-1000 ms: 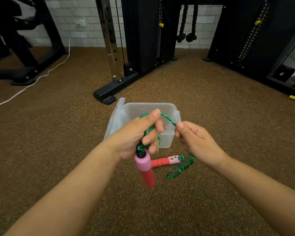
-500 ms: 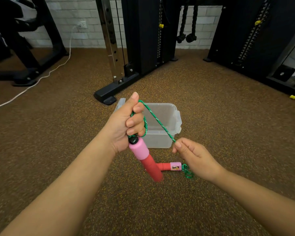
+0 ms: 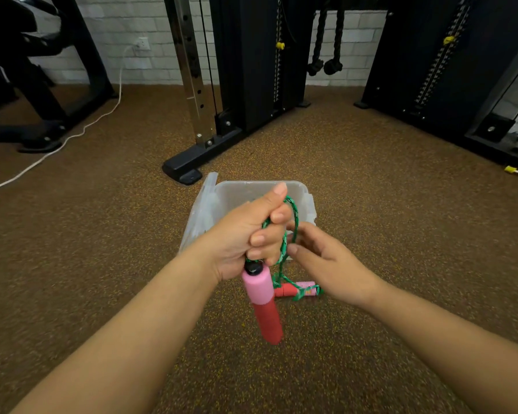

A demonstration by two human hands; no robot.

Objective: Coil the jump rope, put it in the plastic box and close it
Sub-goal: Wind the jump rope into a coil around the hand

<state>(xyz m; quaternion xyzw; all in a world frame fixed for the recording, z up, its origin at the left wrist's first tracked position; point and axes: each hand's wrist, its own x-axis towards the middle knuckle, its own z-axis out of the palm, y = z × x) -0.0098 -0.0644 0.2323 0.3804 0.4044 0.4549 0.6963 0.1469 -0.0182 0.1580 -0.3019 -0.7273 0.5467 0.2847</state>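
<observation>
In the head view, the left hand (image 3: pixel 245 234) grips coils of the green jump rope (image 3: pixel 290 231) in its fist, one pink-and-red handle (image 3: pixel 263 303) hanging below it. The right hand (image 3: pixel 326 264) (fingers loosely curled) touches the rope just beside it; whether it pinches the cord I cannot tell. The second handle (image 3: pixel 296 289) lies on the floor (image 3: pixel 102 264) before the open plastic box (image 3: pixel 240 189).

head cam | looks forward-down | close over floor (image 3: pixel 102 264) | single view

Even, moderately bright indoor light, soft shadows, wide-angle bending at edges, slight blur on pink-and-red foam handle (image 3: pixel 263 303).
</observation>
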